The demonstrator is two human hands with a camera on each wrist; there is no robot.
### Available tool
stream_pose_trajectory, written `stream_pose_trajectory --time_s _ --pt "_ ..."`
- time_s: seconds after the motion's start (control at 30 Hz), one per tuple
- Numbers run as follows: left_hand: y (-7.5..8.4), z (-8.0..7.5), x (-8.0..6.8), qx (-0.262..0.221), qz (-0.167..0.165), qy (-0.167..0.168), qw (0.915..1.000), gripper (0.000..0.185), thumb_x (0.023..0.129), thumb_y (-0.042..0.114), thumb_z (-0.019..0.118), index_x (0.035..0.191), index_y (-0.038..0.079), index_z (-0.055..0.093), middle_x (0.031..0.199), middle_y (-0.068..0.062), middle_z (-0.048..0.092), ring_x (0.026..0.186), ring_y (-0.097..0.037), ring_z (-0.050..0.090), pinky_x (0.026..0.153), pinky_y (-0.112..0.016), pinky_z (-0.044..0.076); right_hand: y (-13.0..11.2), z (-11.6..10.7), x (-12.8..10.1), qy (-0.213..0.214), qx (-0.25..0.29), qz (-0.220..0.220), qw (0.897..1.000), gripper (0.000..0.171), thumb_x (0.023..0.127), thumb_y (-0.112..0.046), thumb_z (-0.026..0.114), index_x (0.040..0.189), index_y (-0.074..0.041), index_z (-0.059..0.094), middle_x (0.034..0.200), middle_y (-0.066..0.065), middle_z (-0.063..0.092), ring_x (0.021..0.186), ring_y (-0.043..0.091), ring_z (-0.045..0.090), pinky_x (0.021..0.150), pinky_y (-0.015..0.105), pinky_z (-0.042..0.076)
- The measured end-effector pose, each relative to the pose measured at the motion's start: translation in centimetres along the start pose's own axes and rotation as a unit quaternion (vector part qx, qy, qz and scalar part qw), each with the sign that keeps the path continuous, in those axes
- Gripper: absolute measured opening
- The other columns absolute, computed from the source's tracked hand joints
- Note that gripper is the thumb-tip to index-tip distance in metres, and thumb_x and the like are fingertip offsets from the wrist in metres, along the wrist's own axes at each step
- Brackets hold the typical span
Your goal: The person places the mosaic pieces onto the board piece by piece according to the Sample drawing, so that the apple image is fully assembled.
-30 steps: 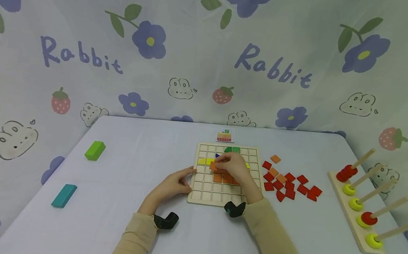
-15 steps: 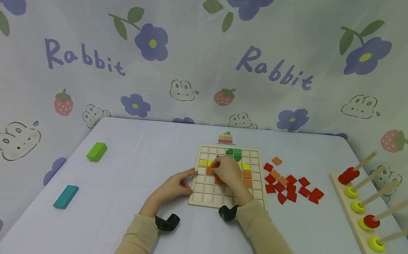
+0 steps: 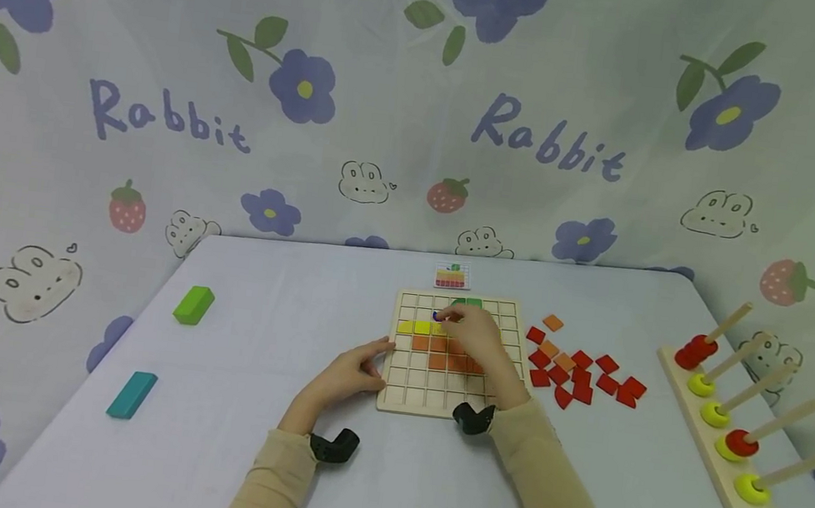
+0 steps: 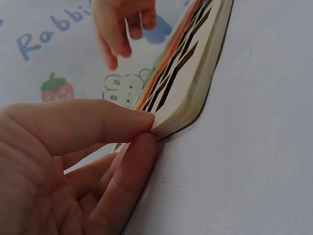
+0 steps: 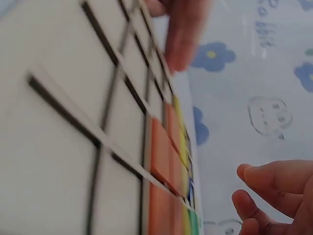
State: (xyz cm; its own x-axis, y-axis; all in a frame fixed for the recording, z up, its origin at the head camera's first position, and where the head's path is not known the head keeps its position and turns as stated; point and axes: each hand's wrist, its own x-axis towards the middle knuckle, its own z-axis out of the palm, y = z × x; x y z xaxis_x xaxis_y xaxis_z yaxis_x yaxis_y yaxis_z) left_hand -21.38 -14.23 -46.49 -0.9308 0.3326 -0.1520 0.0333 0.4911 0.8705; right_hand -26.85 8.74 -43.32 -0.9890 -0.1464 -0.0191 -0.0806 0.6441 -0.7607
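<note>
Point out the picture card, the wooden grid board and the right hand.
Picture card [image 3: 453,276]: head view, middle of its printed face.
Wooden grid board [image 3: 417,379]: head view, bare square near its lower left.
Right hand [image 3: 478,337]: head view, back of the hand.

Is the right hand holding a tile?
No, the right wrist view shows the right hand with its fingertips apart and nothing between them.

We see smooth, matt wood in the grid board [image 3: 399,359] and the peg rack [image 3: 703,430] at right, 5 pegs [image 3: 806,464] included; finely textured cloth [image 3: 282,298] lies beneath.
</note>
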Motion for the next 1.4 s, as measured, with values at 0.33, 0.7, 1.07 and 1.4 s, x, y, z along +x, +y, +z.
stream_pose_trajectory --time_s 0.33,0.7,1.07,1.4 --pt "-0.2 0.2 0.1 0.001 -0.010 0.008 0.9999 0.065 0.074 0.003 0.070 0.135 0.012 0.049 0.149 -0.006 0.032 0.073 -0.015 0.048 0.062 -0.025 0.041 4.5 -6.3 -0.4 0.060 0.077 0.049 0.994 0.029 0.092 -0.014 0.052 0.117 -0.003 0.062 0.119 0.019 0.056 0.103 0.034 0.051 0.083 0.043 0.044" --pt "-0.2 0.1 0.1 -0.007 -0.005 0.005 1.0000 0.065 0.074 0.003 0.069 0.136 0.011 0.048 0.149 -0.007 0.031 0.072 -0.015 0.048 0.063 -0.026 0.041 9.5 -8.9 -0.2 0.167 0.111 0.176 0.964 0.038 0.088 -0.014 0.055 0.123 -0.002 0.057 0.113 0.020 0.057 0.098 0.030 0.053 0.079 0.035 0.045" --pt "-0.4 0.0 0.0 0.004 0.007 0.003 1.0000 0.064 0.075 0.003 0.068 0.136 0.010 0.048 0.149 -0.009 0.030 0.072 -0.015 0.049 0.064 -0.026 0.041 9.4 -9.2 -0.6 0.117 -0.035 0.185 0.975 0.038 0.084 -0.013 0.053 0.117 0.004 0.056 0.112 0.026 0.056 0.093 0.035 0.052 0.075 0.043 0.046" --pt "-0.4 0.0 0.0 -0.007 0.016 -0.004 0.9998 0.064 0.074 0.002 0.069 0.134 0.007 0.048 0.148 -0.012 0.031 0.070 -0.014 0.047 0.062 -0.024 0.039 9.4 -9.2 -0.4 0.099 -0.016 0.173 0.980 0.037 0.082 -0.007 0.048 0.118 0.002 0.053 0.109 0.023 0.055 0.090 0.034 0.051 0.073 0.040 0.045"
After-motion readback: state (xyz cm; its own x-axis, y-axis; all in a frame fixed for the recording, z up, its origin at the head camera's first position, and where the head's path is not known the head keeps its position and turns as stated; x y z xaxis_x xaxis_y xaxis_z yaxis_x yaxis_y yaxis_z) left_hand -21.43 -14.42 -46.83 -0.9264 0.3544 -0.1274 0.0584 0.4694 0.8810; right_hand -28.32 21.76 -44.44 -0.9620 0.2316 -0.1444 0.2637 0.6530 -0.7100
